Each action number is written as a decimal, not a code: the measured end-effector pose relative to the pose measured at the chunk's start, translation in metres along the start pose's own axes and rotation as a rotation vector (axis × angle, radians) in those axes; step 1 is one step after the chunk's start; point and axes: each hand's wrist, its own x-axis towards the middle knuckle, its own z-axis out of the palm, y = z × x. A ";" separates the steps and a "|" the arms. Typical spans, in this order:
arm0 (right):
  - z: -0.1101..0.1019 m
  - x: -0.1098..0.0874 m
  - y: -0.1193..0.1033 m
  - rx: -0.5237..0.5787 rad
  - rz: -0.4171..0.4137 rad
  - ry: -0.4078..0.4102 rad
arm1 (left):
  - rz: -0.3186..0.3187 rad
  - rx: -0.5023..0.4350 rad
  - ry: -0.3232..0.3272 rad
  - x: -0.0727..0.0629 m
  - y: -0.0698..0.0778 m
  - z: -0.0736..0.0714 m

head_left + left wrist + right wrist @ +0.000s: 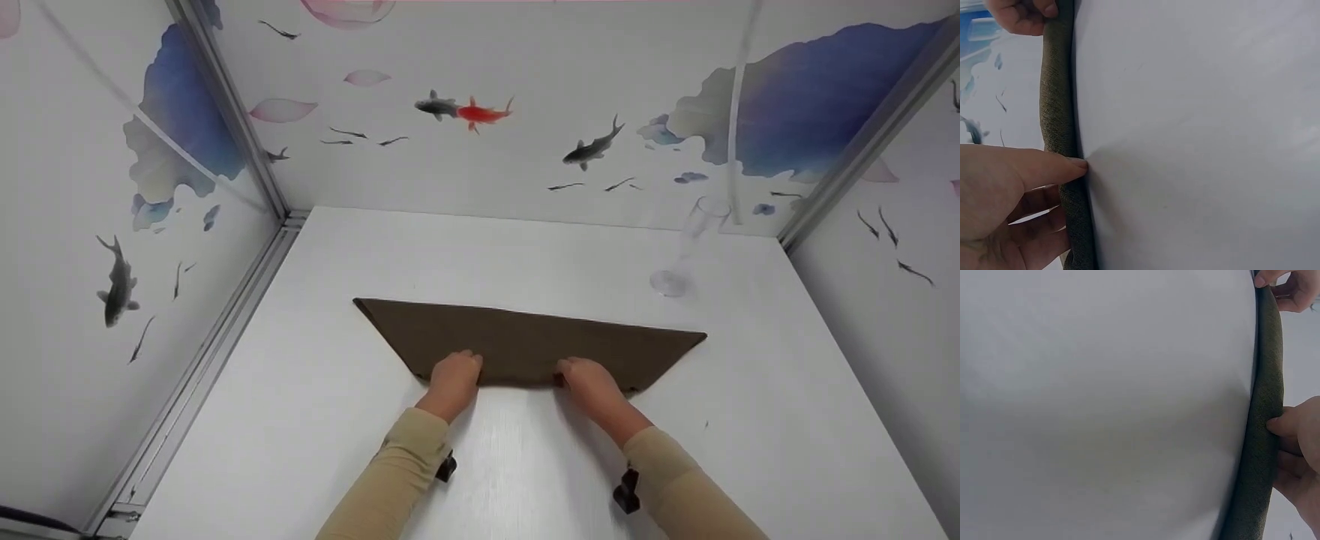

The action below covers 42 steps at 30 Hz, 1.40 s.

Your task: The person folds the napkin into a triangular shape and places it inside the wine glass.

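Observation:
A dark brown cloth (525,337), folded into a trapezoid with its long side away from me, lies on the white table. My left hand (454,379) pinches its near edge left of the middle, and my right hand (592,386) pinches the same edge farther right. In the left wrist view the edge looks like a thick rounded fold (1058,95), with the left thumb (1067,169) on one side and the fingers curled on the other. The right wrist view shows the right hand (1303,455) gripping that fold likewise, thumb on top.
A clear glass or plastic vessel (686,255) stands on the white table (495,465) behind the cloth, to the right. White panels (510,172) printed with fish and petals rise at the back and both sides, joined by metal posts (232,112).

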 end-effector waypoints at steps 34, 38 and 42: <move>0.000 0.018 0.008 0.135 0.239 0.012 | -0.142 -0.144 -0.020 0.023 -0.006 -0.006; 0.000 0.020 0.006 0.088 0.220 0.049 | -0.170 -0.044 0.012 0.026 -0.002 -0.004; 0.000 0.021 0.003 0.069 0.212 0.062 | -0.169 0.071 0.078 0.028 0.004 -0.002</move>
